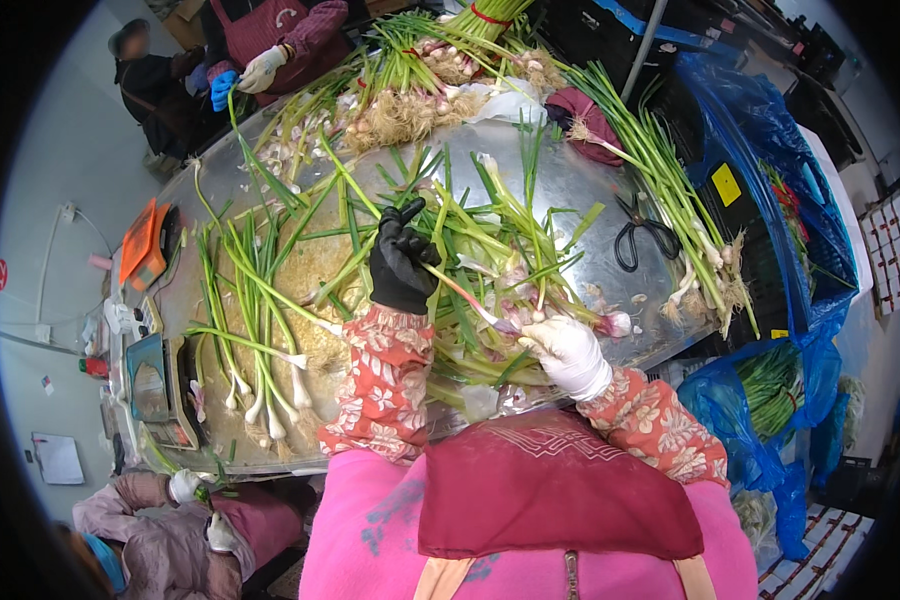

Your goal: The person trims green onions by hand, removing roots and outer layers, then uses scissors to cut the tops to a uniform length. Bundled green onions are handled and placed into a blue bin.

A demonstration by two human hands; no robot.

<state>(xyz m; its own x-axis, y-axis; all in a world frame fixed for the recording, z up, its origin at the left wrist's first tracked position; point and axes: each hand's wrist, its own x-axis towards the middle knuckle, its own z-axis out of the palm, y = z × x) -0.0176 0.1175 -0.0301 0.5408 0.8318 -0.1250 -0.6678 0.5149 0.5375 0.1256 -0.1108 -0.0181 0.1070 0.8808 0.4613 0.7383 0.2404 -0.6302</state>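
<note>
My left hand (403, 259), in a black glove, grips a green garlic stalk (461, 291) with its index finger extended. The stalk slants down to the right, its pinkish-purple bulb end (505, 327) near my right hand (568, 358). That hand wears a white glove, and its thumb and fingers pinch together at the bulb's tip; the exact contact is partly hidden. Beneath both hands lies a heap of cut green leaves and peeled skins (525, 277). Left of my black glove, several trimmed stalks with white bulbs (274, 424) lie spread on the metal table (450, 150).
Black scissors (636, 236) lie right of the heap, beside untrimmed garlic stalks (671, 180). Tied bundles with roots (405, 112) stand at the back. A weighing scale (150, 390) is at left. Blue bags (757, 420) hang at right. Co-workers' gloved hands (262, 69) work across and at lower left.
</note>
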